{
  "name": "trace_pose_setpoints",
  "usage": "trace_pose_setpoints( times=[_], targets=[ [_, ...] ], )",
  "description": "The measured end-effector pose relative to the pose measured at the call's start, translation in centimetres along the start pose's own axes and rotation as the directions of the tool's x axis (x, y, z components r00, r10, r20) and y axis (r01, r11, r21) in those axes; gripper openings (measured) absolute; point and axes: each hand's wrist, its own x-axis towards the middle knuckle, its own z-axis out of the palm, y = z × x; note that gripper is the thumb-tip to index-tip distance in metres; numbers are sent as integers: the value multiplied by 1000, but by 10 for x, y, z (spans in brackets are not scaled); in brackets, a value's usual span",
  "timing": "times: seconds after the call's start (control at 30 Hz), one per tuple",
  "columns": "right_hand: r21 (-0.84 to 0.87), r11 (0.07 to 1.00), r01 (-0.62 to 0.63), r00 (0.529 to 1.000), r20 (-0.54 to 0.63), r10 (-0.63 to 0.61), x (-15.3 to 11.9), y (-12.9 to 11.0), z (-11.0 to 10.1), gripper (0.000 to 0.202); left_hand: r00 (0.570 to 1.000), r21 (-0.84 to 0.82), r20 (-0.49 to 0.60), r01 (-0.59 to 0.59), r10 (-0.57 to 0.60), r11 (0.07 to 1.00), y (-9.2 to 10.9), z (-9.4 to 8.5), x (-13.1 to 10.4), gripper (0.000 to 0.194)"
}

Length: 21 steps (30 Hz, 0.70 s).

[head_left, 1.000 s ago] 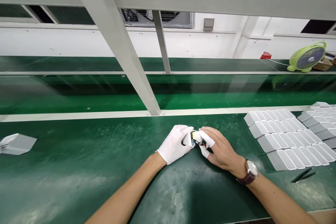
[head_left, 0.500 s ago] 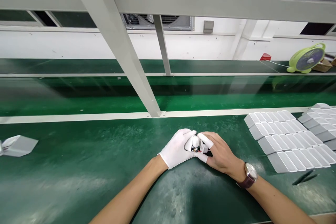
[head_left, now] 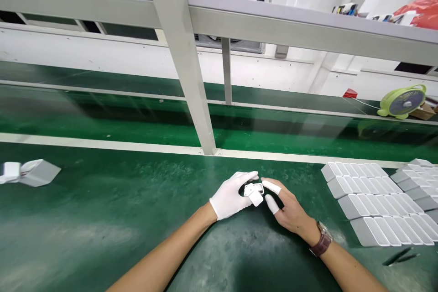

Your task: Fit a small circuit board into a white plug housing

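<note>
In a white glove, my left hand [head_left: 232, 196] holds a small white plastic device [head_left: 253, 193] above the green bench. A flat white flap or plate juts from the device toward me, and a rounded rectangular rim shows at its right side. My right hand [head_left: 289, 207], with white finger cots on thumb and forefinger, is just right of the device. Its thumb and forefinger are spread apart with nothing visible between them. Whether the forefinger tip brushes the device I cannot tell.
Rows of white rectangular cases [head_left: 386, 207] stand on the right of the green bench [head_left: 130, 219]. Tweezers [head_left: 400, 256] lie in front of them. More white parts [head_left: 37, 172] lie at far left. A metal post [head_left: 185, 64] rises beyond my hands. A green fan [head_left: 403, 101] stands farther back.
My right hand has come off the device and opened beside it. The device now shows a flat white flap instead of its inner parts and white dome. My view has tilted.
</note>
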Motion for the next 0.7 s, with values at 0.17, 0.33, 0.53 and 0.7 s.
trace_pose_setpoints(
  times=[0.17,0.33,0.53,0.7],
  targets=[
    [-61,995,84,996,15,-84,1,3,11,46,974,-175,-57,207,-220,963,11,-4,4,60],
    [-116,985,127,992,4,-127,3,0,13,43,924,-312,15,367,-382,876,14,-12,9,58],
    [-171,970,172,985,2,-174,3,0,15,47,925,-336,120,378,-359,863,0,-14,9,47],
    [-181,967,181,983,26,-179,3,-1,15,45,882,-521,216,467,-419,715,-3,-6,8,49]
  ],
)
